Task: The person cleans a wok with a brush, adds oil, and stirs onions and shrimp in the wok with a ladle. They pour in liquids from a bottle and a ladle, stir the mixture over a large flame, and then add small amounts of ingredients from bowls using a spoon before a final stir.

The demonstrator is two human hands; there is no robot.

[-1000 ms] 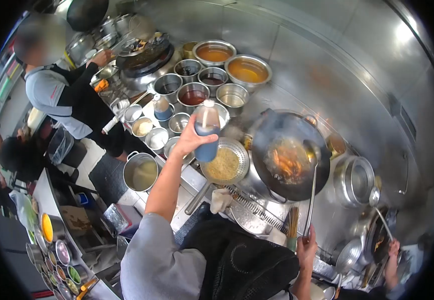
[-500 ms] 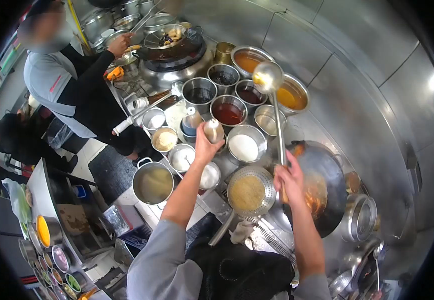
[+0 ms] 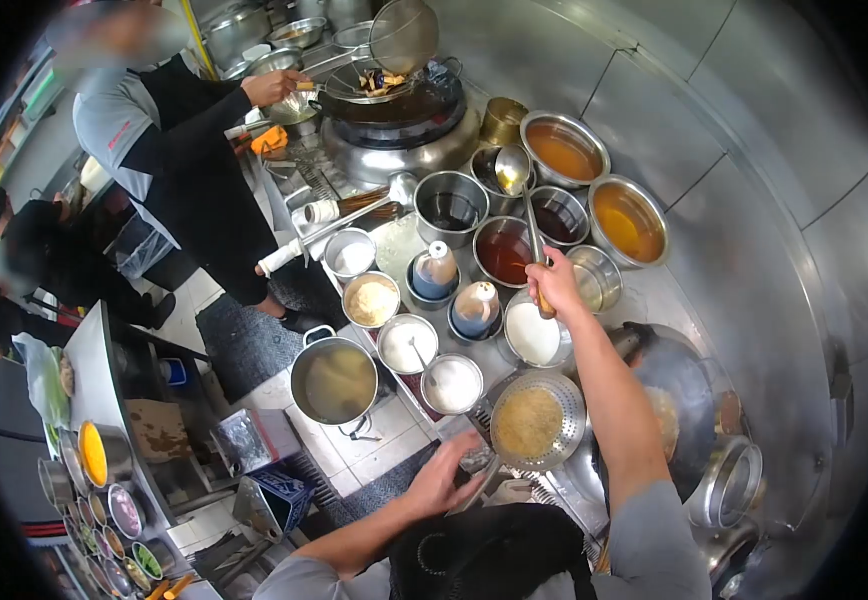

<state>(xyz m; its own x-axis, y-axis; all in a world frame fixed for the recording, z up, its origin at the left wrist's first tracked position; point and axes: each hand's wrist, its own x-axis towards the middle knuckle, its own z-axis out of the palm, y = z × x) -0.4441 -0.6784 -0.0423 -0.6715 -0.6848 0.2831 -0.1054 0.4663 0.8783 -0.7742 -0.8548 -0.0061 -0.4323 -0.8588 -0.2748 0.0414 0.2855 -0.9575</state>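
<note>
My right hand grips the wooden handle of a metal ladle, whose bowl is over the dark sauce pots. Lower down, my left hand is empty with its fingers apart, near the handle of a perforated strainer that holds pale yellow bits. Two squeeze bottles stand in small metal containers. Beside them are a tub of white powder and a pot of dark red liquid. My right forearm partly covers the wok.
A co-worker at the back left holds a strainer with food over another wok. A pot of cloudy liquid stands left of the tubs. Bowls of orange liquid line the steel wall. Ingredient containers fill the lower left.
My left hand has let go of a squeeze bottle, now in its container, and moved down toward the strainer. The ladle has moved from near the orange bowls to over the dark pots. The view has shifted.
</note>
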